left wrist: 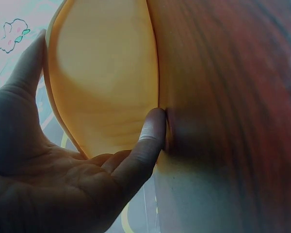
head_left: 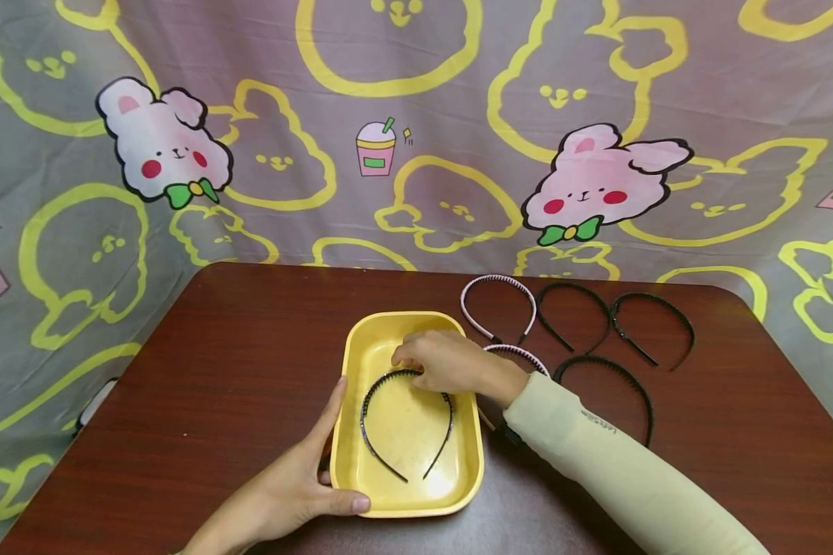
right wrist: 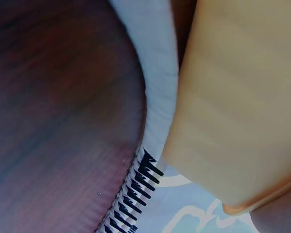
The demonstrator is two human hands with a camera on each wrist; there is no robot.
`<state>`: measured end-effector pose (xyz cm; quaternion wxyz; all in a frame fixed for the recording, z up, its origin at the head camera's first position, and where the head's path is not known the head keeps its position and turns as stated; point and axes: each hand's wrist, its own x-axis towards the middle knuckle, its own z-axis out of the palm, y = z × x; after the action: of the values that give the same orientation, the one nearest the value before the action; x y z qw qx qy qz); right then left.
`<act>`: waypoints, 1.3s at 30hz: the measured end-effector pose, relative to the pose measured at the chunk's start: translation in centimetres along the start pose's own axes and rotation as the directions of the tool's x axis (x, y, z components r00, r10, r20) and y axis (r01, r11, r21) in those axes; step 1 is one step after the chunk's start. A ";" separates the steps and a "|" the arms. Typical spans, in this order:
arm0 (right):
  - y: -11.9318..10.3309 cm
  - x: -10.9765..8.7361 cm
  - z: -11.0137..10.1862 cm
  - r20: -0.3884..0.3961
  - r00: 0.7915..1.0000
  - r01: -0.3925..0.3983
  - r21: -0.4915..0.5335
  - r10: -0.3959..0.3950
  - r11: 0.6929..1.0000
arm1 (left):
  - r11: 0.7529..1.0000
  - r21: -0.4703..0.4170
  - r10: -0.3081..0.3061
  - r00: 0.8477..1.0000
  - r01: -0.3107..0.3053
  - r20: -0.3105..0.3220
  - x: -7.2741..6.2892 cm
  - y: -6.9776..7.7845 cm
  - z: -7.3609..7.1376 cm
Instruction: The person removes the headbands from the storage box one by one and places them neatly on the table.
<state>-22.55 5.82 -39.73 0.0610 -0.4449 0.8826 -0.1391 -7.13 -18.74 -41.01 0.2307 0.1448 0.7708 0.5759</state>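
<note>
A yellow tray (head_left: 477, 462) stands on the table in the head view. My left hand (head_left: 288, 482) grips its left side, thumb on the near rim and fingers along the outer wall; the left wrist view shows this hand (left wrist: 82, 189) spread around the tray wall (left wrist: 104, 63). Inside the tray lies a black toothed headband (head_left: 363, 424) with a slight glitter, arch away from me and ends toward me. Over the top of its arch is my right hand (head_left: 444, 361), its thumb and fingertips apart near the band. The palm hides part of the contact.
Right of the tray lie several headbands: a pink one (head_left: 463, 301), black ones (head_left: 575, 285) (head_left: 687, 320) (head_left: 649, 401), and another pink one (head_left: 521, 351) partly under my right forearm. This nearer pink headband (right wrist: 160, 97) runs close beside the tray's outer wall (right wrist: 242, 97). A patterned curtain (head_left: 416, 223) hangs behind the table.
</note>
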 end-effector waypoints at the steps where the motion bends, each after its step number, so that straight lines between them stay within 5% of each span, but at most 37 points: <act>1: 0.0 0.0 0.0 0.000 1.000 -0.005 -0.007 0.005 1.000 | 1.000 -0.003 0.001 1.000 -0.001 0.001 0.0 0.0 0.0; 21: -0.2 0.0 0.1 0.019 0.999 -0.043 -0.022 0.044 0.999 | 1.000 -0.019 0.012 1.000 -0.012 0.008 0.1 0.1 0.0; 39: 0.2 -0.1 0.2 -0.088 0.996 0.013 0.061 -0.007 0.998 | 0.999 -0.041 0.006 1.000 -0.005 0.013 0.0 0.0 0.1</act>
<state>-22.61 6.01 -40.01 0.0351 -0.4406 0.8775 -0.1860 -7.10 -18.64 -41.02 0.2370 0.1459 0.7568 0.5914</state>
